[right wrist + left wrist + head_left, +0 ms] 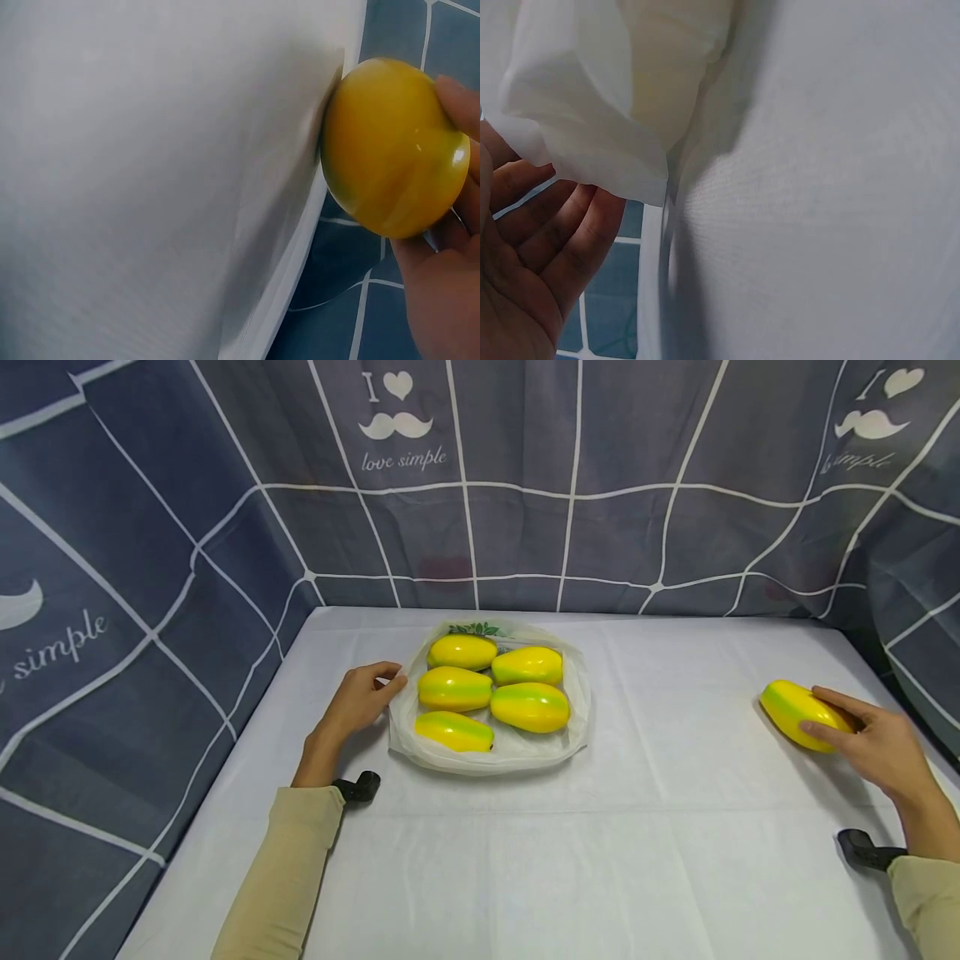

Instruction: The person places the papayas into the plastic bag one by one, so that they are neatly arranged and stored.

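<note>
A white plastic bag (525,762) lies spread wide, with several yellow-green papayas (531,707) inside it. At its left rim, my left hand (362,697) pinches the thin plastic between thumb and fingers. In the left wrist view the bag's edge (592,150) hangs over the fingertips of that hand (540,255). Far to the right, my right hand (877,743) grips another papaya (797,714), thumb on the near side and fingers on the far side. The right wrist view shows this papaya (397,150) end-on, close over the tabletop.
A white cloth (600,860) covers the table. Dark grid-patterned curtains (517,535) stand along the back and left side, and further dark fabric (915,577) hangs at the right edge. Black wrist mounts (360,787) sit on both forearms.
</note>
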Motion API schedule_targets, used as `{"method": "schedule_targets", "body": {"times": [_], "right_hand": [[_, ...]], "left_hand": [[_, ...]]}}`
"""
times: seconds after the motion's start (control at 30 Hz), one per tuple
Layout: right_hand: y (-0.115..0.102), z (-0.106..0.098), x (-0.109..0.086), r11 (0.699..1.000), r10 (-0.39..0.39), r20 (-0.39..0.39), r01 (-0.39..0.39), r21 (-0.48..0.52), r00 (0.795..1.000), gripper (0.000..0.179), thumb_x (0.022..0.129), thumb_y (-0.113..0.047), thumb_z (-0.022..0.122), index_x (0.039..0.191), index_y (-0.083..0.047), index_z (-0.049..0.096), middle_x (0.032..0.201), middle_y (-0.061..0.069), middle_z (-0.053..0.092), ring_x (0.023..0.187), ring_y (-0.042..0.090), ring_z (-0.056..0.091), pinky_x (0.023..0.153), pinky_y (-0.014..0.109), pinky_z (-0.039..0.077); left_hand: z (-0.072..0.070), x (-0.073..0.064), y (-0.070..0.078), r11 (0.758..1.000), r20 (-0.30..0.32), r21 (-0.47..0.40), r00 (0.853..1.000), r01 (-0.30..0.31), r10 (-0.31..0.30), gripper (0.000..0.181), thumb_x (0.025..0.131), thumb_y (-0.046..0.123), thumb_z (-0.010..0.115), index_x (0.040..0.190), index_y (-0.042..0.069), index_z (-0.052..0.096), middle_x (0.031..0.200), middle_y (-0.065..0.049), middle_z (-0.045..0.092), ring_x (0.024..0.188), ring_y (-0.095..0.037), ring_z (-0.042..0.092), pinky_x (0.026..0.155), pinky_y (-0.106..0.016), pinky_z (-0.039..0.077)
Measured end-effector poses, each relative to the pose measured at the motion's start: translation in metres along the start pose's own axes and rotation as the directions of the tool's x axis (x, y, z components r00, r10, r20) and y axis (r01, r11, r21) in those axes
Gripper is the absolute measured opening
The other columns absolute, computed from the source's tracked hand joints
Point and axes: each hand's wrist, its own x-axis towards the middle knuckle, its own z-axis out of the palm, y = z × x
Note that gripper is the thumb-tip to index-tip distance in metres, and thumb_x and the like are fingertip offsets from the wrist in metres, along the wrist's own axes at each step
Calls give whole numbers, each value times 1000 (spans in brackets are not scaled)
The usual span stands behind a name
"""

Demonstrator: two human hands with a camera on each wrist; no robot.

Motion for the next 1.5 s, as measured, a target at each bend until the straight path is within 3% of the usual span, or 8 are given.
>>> {"method": "schedule_targets", "body": {"times": [0.7, 1.1, 1.13, 1.23, 1.33, 1.37, 1.4, 1.5], "right_hand": [[-3, 0, -2, 999, -14, -13, 14, -49, 1000, 70, 98, -27, 63, 151, 2, 30, 147, 34, 34, 128, 58, 33, 110, 63, 19], [-11, 5, -5, 999, -48, 8, 48, -21, 999, 70, 97, -34, 63, 147, 6, 36, 141, 39, 39, 121, 55, 36, 109, 64, 22], [-12, 5, -6, 998, -53, 11, 53, -22, 999, 70, 97, -35, 63, 148, 6, 36, 142, 38, 39, 121, 55, 36, 111, 61, 21], [-18, 6, -7, 997, -78, 12, 79, -28, 997, 69, 97, -35, 64, 147, 5, 38, 142, 37, 40, 121, 53, 38, 115, 33, 23], [-26, 6, -10, 994, -104, 5, 104, -24, 995, 69, 96, -36, 65, 147, 3, 40, 141, 35, 43, 119, 49, 41, 97, 5, 20], [-29, 6, -11, 993, -116, 1, 116, -18, 993, 68, 95, -35, 66, 147, 3, 42, 141, 34, 44, 121, 39, 44, 90, 0, 19], [-32, 6, -12, 992, -129, -1, 129, -10, 992, 68, 95, -34, 67, 146, 2, 43, 140, 34, 45, 121, 38, 44, 87, -1, 20], [-41, 5, -14, 984, -174, -18, 174, 20, 985, 65, 93, -29, 71, 145, 2, 46, 138, 33, 48, 117, 3, 44, 83, -4, 22]], "left_hand": [[1, 0, -2, 1000, -4, 13, 1000, 10, -10, 44, 102, 34, 55, 133, 4, 60, 124, -16, 63, 98, -30, 64, 80, -42, 54], [1, 0, -2, 1000, -3, 12, 1000, 14, -14, 43, 102, 33, 56, 133, 3, 60, 124, -16, 63, 97, -29, 64, 79, -41, 54], [1, 0, -2, 1000, -3, 11, 1000, 14, -14, 43, 102, 33, 56, 133, 3, 60, 124, -16, 63, 97, -29, 64, 78, -41, 54], [1, 0, -2, 1000, -2, 11, 1000, 13, -13, 43, 102, 33, 55, 133, 4, 60, 125, -16, 63, 97, -29, 64, 78, -41, 54], [1, 1, -2, 1000, -3, 14, 1000, 8, -8, 44, 102, 34, 55, 133, 4, 60, 125, -16, 63, 97, -29, 64, 78, -41, 54], [1, 1, -3, 1000, -4, 15, 1000, 6, -5, 44, 102, 34, 55, 133, 4, 60, 125, -16, 63, 97, -29, 64, 79, -41, 54], [1, 1, -3, 1000, -5, 15, 1000, 4, -4, 44, 102, 34, 55, 133, 4, 60, 125, -16, 63, 97, -29, 64, 79, -41, 54], [1, 1, -3, 1000, -5, 17, 1000, 0, 0, 43, 102, 33, 55, 133, 4, 60, 125, -16, 63, 97, -29, 64, 79, -42, 54]]}}
